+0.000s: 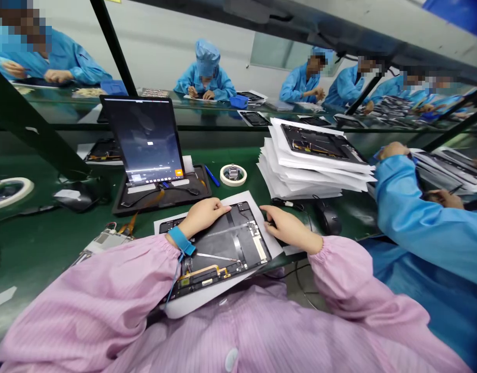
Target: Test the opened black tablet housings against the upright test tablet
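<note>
Likely handling the casing [221, 244]: left hand [199, 217] over it, half-curled, grip unclear; right hand [291, 228] beside, half-open, seemingly empty; next needs care

The head camera looks forward-down across the bench [40, 248].

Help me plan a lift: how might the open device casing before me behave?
The open device casing looks thin, so probably light for its size. Its flat shell is likely fairly stiff. The exposed orange ribbon cable could snag.
</note>
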Demonstrator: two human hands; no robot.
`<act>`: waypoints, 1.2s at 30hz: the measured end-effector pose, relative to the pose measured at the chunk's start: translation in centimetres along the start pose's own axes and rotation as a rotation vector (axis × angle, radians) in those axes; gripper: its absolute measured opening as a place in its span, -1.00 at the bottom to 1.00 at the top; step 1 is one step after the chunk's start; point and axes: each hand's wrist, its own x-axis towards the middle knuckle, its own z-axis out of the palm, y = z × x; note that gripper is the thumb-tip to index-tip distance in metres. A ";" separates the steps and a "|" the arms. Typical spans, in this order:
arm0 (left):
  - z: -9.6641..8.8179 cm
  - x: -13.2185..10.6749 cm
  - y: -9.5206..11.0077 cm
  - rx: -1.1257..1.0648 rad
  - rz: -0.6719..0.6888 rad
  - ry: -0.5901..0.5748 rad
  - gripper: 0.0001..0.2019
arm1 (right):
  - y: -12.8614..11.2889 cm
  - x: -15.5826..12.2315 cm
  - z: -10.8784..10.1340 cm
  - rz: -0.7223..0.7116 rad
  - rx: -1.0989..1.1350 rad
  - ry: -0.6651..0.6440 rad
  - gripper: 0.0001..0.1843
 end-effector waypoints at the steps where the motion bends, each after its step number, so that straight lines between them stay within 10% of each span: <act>1: 0.0 0.0 0.0 0.002 -0.009 0.002 -0.59 | 0.0 0.2 0.5 0.017 -0.040 0.035 -0.50; 7: 0.3 0.1 -0.2 0.019 0.006 0.016 -0.60 | 0.7 2.3 1.6 0.053 -0.295 0.169 -0.49; 23: 0.2 0.1 -0.2 0.020 0.029 0.011 -0.58 | 0.2 11.9 -0.9 0.151 -0.057 0.140 -0.55; 27: 0.2 0.1 -0.3 0.021 0.033 0.014 -0.58 | -1.4 8.1 -4.6 0.157 0.081 0.238 -0.72; 30: 0.2 0.2 -0.3 0.021 0.018 0.010 -0.58 | -2.4 3.2 -6.0 0.150 0.665 0.169 -0.71; 36: 0.2 0.2 -0.3 0.029 0.007 0.009 -0.58 | -2.6 -2.1 -2.1 0.384 1.233 -0.107 -0.61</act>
